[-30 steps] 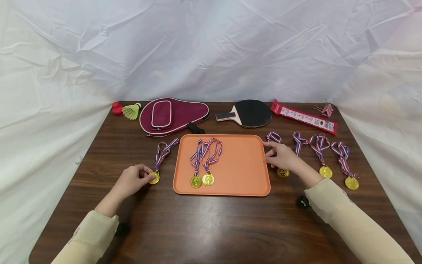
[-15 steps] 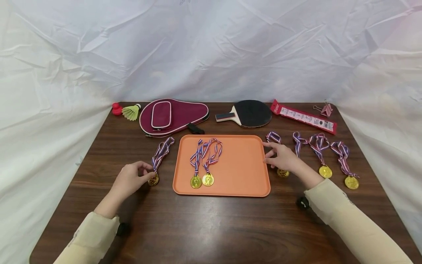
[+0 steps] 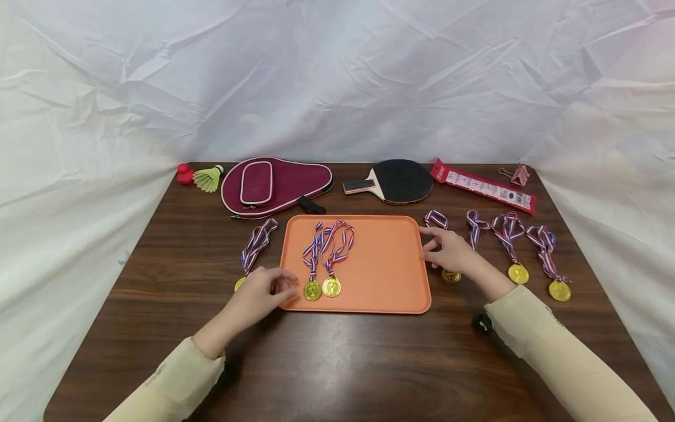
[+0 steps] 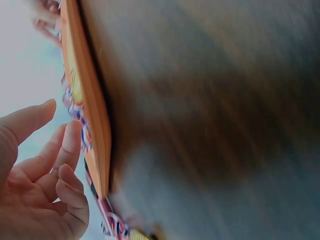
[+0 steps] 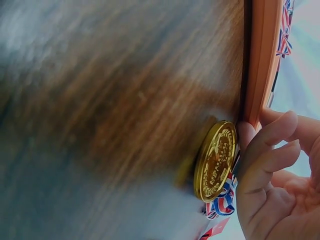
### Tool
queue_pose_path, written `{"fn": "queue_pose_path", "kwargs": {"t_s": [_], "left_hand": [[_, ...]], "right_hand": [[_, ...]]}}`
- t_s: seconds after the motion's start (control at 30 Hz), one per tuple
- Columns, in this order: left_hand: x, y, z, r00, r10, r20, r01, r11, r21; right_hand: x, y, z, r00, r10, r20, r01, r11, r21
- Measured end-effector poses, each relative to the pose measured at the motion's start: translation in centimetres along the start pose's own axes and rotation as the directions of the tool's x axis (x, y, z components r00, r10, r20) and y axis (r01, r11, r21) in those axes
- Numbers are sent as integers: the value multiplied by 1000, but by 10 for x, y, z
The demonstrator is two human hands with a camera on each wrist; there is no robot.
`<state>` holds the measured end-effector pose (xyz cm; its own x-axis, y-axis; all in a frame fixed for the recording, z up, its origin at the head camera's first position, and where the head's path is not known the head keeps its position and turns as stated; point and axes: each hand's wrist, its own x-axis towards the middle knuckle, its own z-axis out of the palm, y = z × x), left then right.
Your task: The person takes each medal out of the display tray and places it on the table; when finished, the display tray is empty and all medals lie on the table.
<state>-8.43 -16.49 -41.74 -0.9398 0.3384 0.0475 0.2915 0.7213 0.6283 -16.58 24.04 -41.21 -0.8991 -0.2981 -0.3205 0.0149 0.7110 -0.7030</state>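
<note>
My left hand point(image 3: 257, 298) hovers at the left rim of the orange tray point(image 3: 387, 264), fingers relaxed and thumb apart in the left wrist view, holding nothing. Behind it lies a gold medal point(image 3: 239, 283), partly covered by the hand, its striped ribbon point(image 3: 255, 245) stretching away from me. On the tray, two gold medals point(image 3: 312, 291) lie side by side with ribbons pointing to the back. My right hand point(image 3: 452, 252) touches the tray's right rim with its fingertips. Under that hand sits another gold medal point(image 5: 217, 162), its ribbon partly hidden.
Further right lie several medals point(image 3: 518, 274) with ribbons. Along the back are a red duck point(image 3: 184, 174), a shuttlecock point(image 3: 208, 179), a maroon paddle case point(image 3: 276, 184), a table tennis paddle point(image 3: 403, 181), a red-edged packet point(image 3: 484, 186) and a pink binder clip point(image 3: 520, 174).
My left hand has let go of the left medal, whose ribbon end was shifted left and straightened, and moved right to the tray's rim. The right hand stays at the tray.
</note>
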Motion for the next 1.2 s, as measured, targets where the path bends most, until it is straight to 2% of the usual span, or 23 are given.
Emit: {"fn": "queue_pose_path", "kwargs": {"t_s": [0.2, 0.43, 0.83, 1.2], "left_hand": [[4, 7, 12, 1000, 11, 11, -11, 1000, -15], [7, 10, 16, 998, -49, 46, 49, 999, -5], [12, 13, 19, 991, -111, 71, 111, 994, 4], [12, 15, 18, 996, -85, 29, 84, 996, 16]], "right_hand": [[0, 0, 0, 1000, -3, -5, 3, 1000, -2], [1, 0, 2, 1000, -2, -13, 2, 1000, -4], [0, 0, 2, 1000, -1, -17, 1, 1000, -5], [0, 0, 1, 1000, -1, -14, 1, 1000, -7]]}}
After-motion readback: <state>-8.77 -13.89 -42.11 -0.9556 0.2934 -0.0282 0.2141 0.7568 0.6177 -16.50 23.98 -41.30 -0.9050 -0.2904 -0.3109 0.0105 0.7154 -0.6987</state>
